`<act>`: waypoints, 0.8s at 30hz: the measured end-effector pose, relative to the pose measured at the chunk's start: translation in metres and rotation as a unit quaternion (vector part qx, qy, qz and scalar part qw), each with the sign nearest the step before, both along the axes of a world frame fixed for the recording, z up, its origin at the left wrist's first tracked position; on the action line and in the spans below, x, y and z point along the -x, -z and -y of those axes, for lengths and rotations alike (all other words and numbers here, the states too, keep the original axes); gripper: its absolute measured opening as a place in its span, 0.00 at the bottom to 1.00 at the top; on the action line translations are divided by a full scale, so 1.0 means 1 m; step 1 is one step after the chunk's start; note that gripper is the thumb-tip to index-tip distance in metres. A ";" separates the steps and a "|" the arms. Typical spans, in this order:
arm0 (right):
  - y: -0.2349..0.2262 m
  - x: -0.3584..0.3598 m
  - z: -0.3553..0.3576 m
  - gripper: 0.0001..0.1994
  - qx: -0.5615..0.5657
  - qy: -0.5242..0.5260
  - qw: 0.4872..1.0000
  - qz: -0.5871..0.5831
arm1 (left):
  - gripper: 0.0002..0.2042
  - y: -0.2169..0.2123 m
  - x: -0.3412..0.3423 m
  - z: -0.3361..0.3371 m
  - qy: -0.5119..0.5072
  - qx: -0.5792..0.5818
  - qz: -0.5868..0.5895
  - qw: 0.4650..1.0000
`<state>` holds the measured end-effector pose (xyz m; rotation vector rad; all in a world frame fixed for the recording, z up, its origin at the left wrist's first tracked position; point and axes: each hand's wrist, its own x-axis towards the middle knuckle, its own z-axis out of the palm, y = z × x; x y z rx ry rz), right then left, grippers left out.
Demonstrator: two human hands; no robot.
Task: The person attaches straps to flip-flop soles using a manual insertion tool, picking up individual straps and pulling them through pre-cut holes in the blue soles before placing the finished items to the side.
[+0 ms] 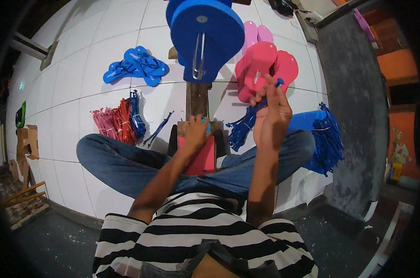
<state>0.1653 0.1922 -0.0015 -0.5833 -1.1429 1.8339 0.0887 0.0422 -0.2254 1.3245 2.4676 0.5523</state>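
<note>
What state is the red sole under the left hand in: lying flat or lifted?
Lying flat: the red sole rests on the wooden board between the knees, left hand pressing its top.

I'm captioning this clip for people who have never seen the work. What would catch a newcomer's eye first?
The stack of blue sandal soles at top centre, with a metal hook hanging in front of it, draws the eye first. Right of it lie pink soles. Below, the right hand lifts a blue strap, while the left hand presses on a red sole on the person's lap.
</note>
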 end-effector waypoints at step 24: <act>0.037 -0.008 -0.009 0.14 -0.085 -0.072 0.987 0.116 | 0.16 0.043 0.070 0.039 -0.146 -0.148 0.315 0.926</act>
